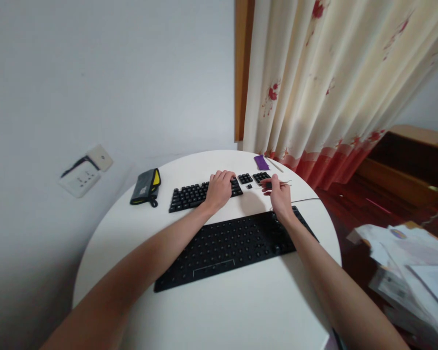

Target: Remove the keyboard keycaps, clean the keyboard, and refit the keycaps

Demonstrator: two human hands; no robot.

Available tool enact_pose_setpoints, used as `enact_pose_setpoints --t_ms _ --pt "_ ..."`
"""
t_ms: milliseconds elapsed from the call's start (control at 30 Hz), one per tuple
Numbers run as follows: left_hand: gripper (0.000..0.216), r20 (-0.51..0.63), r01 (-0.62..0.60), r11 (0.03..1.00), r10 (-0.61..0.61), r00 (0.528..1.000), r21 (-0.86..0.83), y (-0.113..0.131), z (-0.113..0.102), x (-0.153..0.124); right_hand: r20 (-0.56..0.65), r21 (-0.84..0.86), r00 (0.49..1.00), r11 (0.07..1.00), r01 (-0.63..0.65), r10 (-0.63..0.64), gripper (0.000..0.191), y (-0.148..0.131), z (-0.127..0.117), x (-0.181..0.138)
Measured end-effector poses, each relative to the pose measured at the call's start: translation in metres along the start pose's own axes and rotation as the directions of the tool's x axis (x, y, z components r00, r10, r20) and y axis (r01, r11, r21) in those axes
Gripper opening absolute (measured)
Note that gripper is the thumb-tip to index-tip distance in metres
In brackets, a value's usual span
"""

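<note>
Black keycaps (190, 196) are laid out in keyboard order on the white round table. My left hand (219, 189) rests over the right part of this block, fingers bent and lying on the caps, and it covers some of them. Nearer to me lies a black keyboard (222, 245) with its caps off, its right part crossed by my right forearm. My right hand (280, 197) is raised above the keyboard's far right edge, closed on what looks like a wire keycap puller (285, 183) with thin metal prongs pointing right. Smaller groups of keycaps (246, 178) sit between the hands.
A grey and yellow pouch (146, 187) stands at the left table edge. At the back lie a purple cloth (262, 163) and a thin stick (275, 165). A cable (305, 200) runs off to the right. Papers (405, 257) are piled beyond the table's right edge.
</note>
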State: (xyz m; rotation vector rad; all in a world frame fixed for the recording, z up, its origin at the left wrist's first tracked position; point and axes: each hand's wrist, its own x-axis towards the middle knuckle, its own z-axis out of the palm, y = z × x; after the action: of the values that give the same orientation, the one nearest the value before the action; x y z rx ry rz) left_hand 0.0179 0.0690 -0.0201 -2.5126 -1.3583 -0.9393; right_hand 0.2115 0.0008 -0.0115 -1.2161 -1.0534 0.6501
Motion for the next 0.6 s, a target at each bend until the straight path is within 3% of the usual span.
enact_pose_setpoints --t_ms 100,167,267,333,400,600 --pt "0.028 0.004 -0.056 0.997 0.056 0.998 -0.056 -0.006 -0.002 0.000 -0.070 -0.075 0.997 0.997 0.023 -0.028 0.063 0.001 -0.004 0.002" --pt "0.028 0.035 -0.175 0.978 0.180 0.983 -0.110 -0.006 0.000 -0.002 -0.092 -0.092 0.995 0.996 0.021 -0.029 0.059 0.002 -0.006 0.003" --pt "0.027 0.126 -0.372 0.905 0.402 0.907 -0.209 -0.003 0.003 -0.008 -0.110 -0.051 0.994 0.999 0.006 -0.012 0.044 0.004 -0.007 0.004" --pt "0.026 0.192 -0.427 0.872 0.474 0.859 -0.240 -0.001 0.005 -0.011 -0.126 0.003 0.992 1.000 -0.005 0.006 0.033 0.004 -0.007 0.005" --pt "0.024 0.234 -0.440 0.866 0.491 0.839 -0.238 0.000 0.006 -0.014 -0.137 0.046 0.990 0.999 -0.017 0.023 0.027 0.002 -0.007 0.006" --pt "0.024 0.268 -0.421 0.881 0.468 0.842 -0.215 -0.001 0.004 -0.018 -0.144 0.112 0.987 0.992 -0.061 0.077 0.028 -0.021 -0.022 -0.001"
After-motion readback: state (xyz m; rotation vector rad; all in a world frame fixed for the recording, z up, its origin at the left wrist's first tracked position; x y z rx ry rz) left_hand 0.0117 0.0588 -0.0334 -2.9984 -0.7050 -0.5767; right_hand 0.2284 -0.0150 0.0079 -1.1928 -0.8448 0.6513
